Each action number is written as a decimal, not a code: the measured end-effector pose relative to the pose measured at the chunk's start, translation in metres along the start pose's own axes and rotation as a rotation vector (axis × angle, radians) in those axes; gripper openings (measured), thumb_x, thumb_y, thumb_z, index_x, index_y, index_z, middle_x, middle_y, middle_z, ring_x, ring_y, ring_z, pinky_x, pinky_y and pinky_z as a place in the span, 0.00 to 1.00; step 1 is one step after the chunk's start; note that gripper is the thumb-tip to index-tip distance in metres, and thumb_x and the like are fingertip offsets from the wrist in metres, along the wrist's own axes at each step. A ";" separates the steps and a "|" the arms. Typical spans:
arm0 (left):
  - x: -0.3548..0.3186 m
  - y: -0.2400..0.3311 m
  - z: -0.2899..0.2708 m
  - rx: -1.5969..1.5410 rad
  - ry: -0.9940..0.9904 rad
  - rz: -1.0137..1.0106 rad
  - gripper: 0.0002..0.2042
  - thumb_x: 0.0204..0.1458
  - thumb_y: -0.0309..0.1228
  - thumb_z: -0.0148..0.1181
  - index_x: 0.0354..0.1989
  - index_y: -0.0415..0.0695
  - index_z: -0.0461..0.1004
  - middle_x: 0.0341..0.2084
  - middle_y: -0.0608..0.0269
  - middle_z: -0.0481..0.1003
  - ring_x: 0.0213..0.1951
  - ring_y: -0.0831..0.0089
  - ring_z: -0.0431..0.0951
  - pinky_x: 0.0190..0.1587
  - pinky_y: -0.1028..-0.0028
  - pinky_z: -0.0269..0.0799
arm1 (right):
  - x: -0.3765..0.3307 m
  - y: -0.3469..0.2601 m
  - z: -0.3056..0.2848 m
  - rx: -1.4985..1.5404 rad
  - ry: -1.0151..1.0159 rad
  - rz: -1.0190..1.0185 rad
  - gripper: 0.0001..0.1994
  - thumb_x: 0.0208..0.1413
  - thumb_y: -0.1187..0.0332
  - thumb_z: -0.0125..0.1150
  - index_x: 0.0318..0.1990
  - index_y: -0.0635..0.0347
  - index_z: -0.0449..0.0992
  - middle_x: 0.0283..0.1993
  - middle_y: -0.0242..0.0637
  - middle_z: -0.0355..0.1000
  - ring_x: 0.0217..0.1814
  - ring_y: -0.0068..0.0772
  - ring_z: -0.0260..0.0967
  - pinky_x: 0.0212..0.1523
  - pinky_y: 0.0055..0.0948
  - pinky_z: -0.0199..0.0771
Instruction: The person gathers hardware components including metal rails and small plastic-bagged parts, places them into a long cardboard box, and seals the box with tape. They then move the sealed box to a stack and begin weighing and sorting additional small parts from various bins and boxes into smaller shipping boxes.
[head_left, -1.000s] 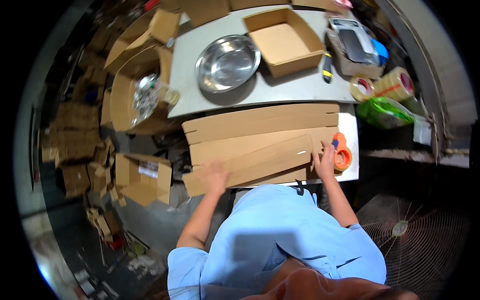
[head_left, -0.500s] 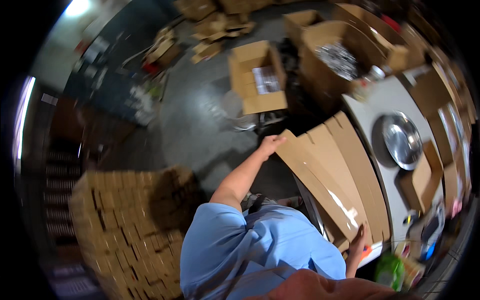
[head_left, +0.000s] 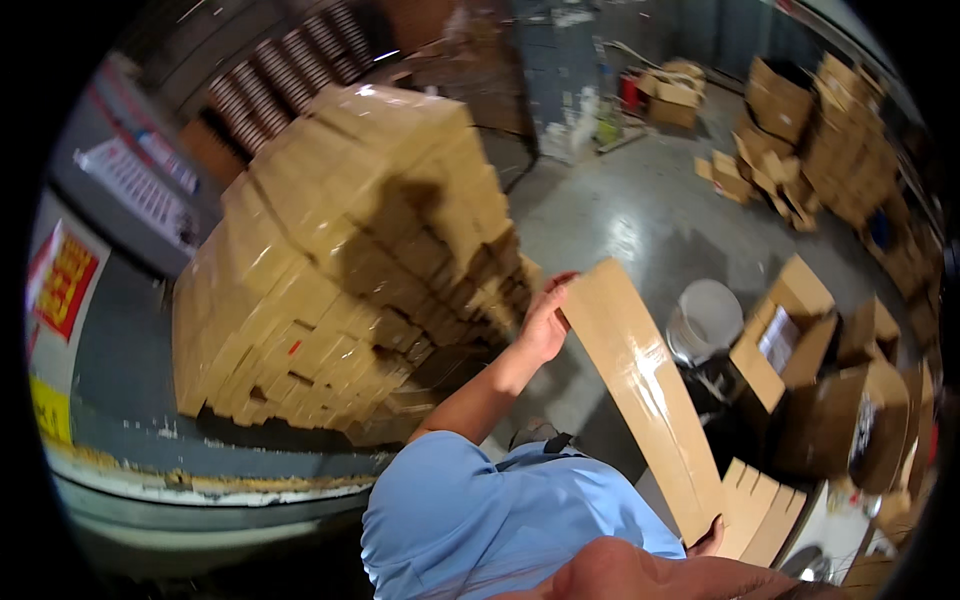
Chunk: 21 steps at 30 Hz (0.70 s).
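A long, narrow cardboard box (head_left: 645,400) with shiny clear tape along its face slants across the front of my body. My left hand (head_left: 546,320) is closed round its far left end. Its near right end rests in my right hand (head_left: 708,538), whose fingers curl at the edge and are partly hidden. Just beyond the right hand lie slotted cardboard flaps (head_left: 765,508), apart from the left hand.
A tall wrapped stack of cartons (head_left: 340,240) stands to my left. A pale bucket (head_left: 705,312) and an open carton (head_left: 790,325) are on the floor at right, with larger boxes (head_left: 835,425) beside them. The white tabletop (head_left: 830,535) shows at lower right.
My view and body have turned left, toward the carton stack. The box has come away from the slotted cardboard at the table, with both hands still on it.
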<state>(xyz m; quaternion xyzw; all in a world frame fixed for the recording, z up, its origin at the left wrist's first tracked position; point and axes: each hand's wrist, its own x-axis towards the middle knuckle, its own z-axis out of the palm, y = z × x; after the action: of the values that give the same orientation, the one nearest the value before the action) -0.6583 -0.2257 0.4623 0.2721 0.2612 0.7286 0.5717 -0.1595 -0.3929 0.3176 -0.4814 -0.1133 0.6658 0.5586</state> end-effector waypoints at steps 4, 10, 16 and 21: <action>-0.030 0.137 -0.009 0.004 -0.011 0.703 0.38 0.49 0.32 0.60 0.65 0.55 0.43 0.56 0.68 0.58 0.57 0.71 0.61 0.58 0.67 0.59 | 0.026 -0.013 0.218 -0.122 -0.525 -0.129 0.39 0.50 0.61 0.55 0.68 0.44 0.42 0.61 0.42 0.58 0.58 0.45 0.61 0.56 0.44 0.65; -0.102 0.223 -0.033 0.631 0.392 1.129 0.53 0.44 0.36 0.66 0.67 0.48 0.26 0.64 0.58 0.44 0.64 0.64 0.48 0.63 0.66 0.45 | 0.027 0.057 0.444 -0.139 -1.189 0.136 0.41 0.40 0.65 0.62 0.63 0.50 0.47 0.59 0.39 0.56 0.62 0.43 0.55 0.57 0.41 0.62; -0.161 0.394 -0.051 0.681 0.833 1.340 0.42 0.48 0.35 0.58 0.67 0.44 0.36 0.63 0.53 0.49 0.60 0.58 0.57 0.59 0.61 0.58 | -0.050 0.150 0.599 -0.591 -1.828 -0.338 0.44 0.47 0.60 0.64 0.63 0.59 0.37 0.62 0.40 0.48 0.62 0.37 0.53 0.59 0.37 0.56; -0.190 0.544 -0.094 0.592 0.939 0.818 0.29 0.56 0.49 0.45 0.60 0.41 0.58 0.54 0.54 0.65 0.52 0.65 0.68 0.49 0.68 0.69 | -0.179 0.199 0.689 -0.695 -2.062 -0.101 0.29 0.59 0.66 0.48 0.62 0.62 0.41 0.44 0.48 0.68 0.45 0.47 0.69 0.44 0.38 0.67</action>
<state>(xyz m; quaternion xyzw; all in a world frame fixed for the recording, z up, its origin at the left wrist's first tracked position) -1.0615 -0.5319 0.7528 0.1492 0.5453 0.8246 -0.0212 -0.8304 -0.3487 0.6251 0.1824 -0.7291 0.6574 0.0549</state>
